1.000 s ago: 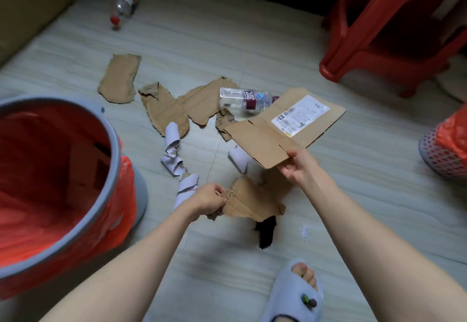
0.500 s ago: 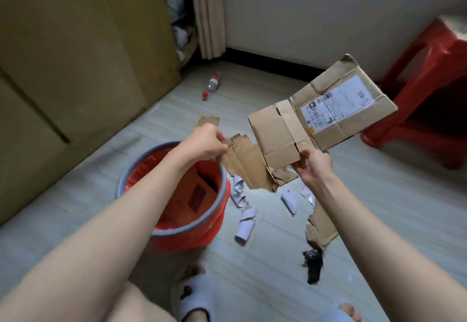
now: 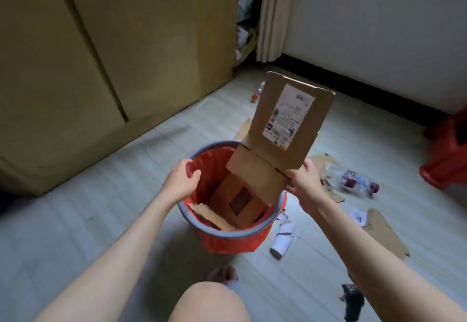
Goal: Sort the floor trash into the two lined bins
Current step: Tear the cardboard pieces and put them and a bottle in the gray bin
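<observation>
— Where are the arms?

— Both bare forearms come up from the bottom edge. The left arm [image 3: 121, 243] runs from about 7 o'clock towards the centre; the right arm [image 3: 358, 240] runs in from about 4 o'clock.

— And the left hand?

— The left hand [image 3: 180, 181] sits just left of centre, at 9 o'clock of the right one, palm turned inward, fingers loosely curved and holding nothing.

— The right hand?

— The right hand [image 3: 304, 182] is just right of centre, thumb and fingers pinching a cardboard piece [image 3: 285, 129] by its lower right edge.

— Anything else of the body?

— A bare knee [image 3: 209, 301] at 6 o'clock, and toes [image 3: 225, 273] just above it.
</observation>
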### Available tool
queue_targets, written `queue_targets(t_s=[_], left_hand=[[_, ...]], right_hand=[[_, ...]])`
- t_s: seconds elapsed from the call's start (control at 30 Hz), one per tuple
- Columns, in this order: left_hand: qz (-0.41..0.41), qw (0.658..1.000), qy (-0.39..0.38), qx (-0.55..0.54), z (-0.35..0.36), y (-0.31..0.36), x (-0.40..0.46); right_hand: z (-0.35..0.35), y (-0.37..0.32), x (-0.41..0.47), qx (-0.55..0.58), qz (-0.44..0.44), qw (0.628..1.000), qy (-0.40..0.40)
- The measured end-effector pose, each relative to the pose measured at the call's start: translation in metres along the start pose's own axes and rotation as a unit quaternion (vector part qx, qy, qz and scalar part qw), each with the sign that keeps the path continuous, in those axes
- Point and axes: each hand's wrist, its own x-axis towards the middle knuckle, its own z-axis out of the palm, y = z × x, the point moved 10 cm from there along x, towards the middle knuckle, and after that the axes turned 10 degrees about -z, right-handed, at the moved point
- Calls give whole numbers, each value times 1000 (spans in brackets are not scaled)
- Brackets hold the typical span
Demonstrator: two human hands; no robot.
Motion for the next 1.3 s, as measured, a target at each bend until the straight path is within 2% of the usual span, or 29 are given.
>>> queue_targets(t_s=[0.1, 0.17, 0.23, 0.33, 0.4, 0.5, 0.6, 0.7, 0.83, 0.93, 1.0, 1.1, 1.2, 1.23, 1.3], left_hand=[[-15, 995, 77, -62, -18, -17, 12], [-2, 991, 102, -81, -23, -18, 17], [42, 990, 103, -88, -21, -7, 20], [145, 980, 105, -85, -18, 27, 20], [202, 970, 113, -68, -17, 50, 23], [239, 963, 121, -18, -16, 81, 36], [265, 957, 112, 33, -9, 91, 41], [289, 948, 132, 13, -6, 72, 34], [263, 956, 129, -35, -2, 38, 17], [229, 964, 123, -47, -2, 23, 14], [218, 966, 127, -53, -5, 23, 13], [225, 962, 144, -63, -2, 29, 2], [230, 964, 120, -65, 12, 32, -7], [226, 967, 103, -65, 16, 32, -5], [236, 968, 72, -45, 24, 34, -2]], right_hand=[[21, 13, 15, -146, -25, 988, -47], [37, 27, 20, -225, -12, 971, -83], [53, 48, 26, -251, 7, 961, -115], [73, 72, 18, -230, 35, 963, -132], [81, 82, 10, -270, 41, 950, -151], [88, 81, 5, -347, 8, 921, -178], [84, 78, 9, -366, -3, 916, -164], [59, 92, 19, -305, 70, 947, -73], [51, 99, 20, -78, 183, 980, -6], [51, 91, 10, 98, 249, 964, 14], [56, 80, 7, 164, 260, 952, -2], [61, 57, 4, 135, 233, 960, -71], [63, 48, -3, 66, 239, 959, -137], [62, 49, -5, 54, 245, 958, -141], [57, 52, -2, 65, 245, 962, -100]])
